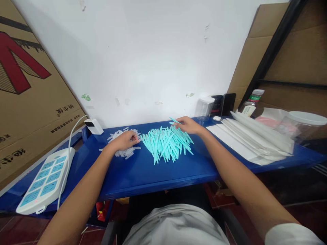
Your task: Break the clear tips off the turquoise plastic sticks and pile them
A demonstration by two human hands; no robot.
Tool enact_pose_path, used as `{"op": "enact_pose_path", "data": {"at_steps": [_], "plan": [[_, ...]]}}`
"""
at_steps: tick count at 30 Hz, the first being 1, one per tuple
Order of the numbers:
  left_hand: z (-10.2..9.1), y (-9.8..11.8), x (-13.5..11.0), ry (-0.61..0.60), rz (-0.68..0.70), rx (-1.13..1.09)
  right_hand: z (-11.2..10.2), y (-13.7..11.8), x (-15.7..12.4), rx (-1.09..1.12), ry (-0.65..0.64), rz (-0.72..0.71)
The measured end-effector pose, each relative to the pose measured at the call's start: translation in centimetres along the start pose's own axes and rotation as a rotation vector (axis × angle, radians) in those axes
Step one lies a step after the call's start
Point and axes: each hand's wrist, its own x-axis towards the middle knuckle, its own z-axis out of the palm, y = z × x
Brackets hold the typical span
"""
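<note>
My right hand [187, 125] pinches a slim turquoise stick [174, 120], shaped like an eyebrow razor, whose tip points up and left. Beneath that hand a heap of similar turquoise sticks [166, 144] lies on the blue table [153, 175], most of them pointing toward me. To the left is a loose pile of small clear plastic caps [125, 152]. My left hand [127, 139] rests over this pile with its thumb and fingers closed; a clear piece shows at the fingertips, beside the turquoise heap. The palm side of the left hand is partly hidden.
On the left lie a white power strip [47, 178] and a charger [93, 126] with a cable. To the right are stacked white envelopes [255, 139], clear jars [205, 108] with white lids, phones [228, 104] and a bottle [250, 103]. A white wall [148, 61] stands behind the table.
</note>
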Motion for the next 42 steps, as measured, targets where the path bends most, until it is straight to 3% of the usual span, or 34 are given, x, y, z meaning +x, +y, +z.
{"op": "enact_pose_path", "data": {"at_steps": [7,12,17,27,42], "plan": [[0.5,3.2,0.0,0.145,0.069,-0.263,1.7,-2.0,-0.3,0.186,-0.096,-0.087],[1.0,4.7,0.0,0.167,0.079,-0.44,3.8,-2.2,-0.1,0.348,-0.169,-0.137],[1.6,5.1,0.2,0.159,0.087,-0.498,4.9,-2.5,-0.2,0.361,-0.149,-0.164],[2.4,4.8,0.5,0.347,0.057,-0.675,4.8,-3.2,-0.3,0.338,-0.102,-0.154],[3.4,5.6,0.5,0.256,0.05,-0.724,6.0,-3.0,-0.3,0.339,-0.108,-0.187]]}}
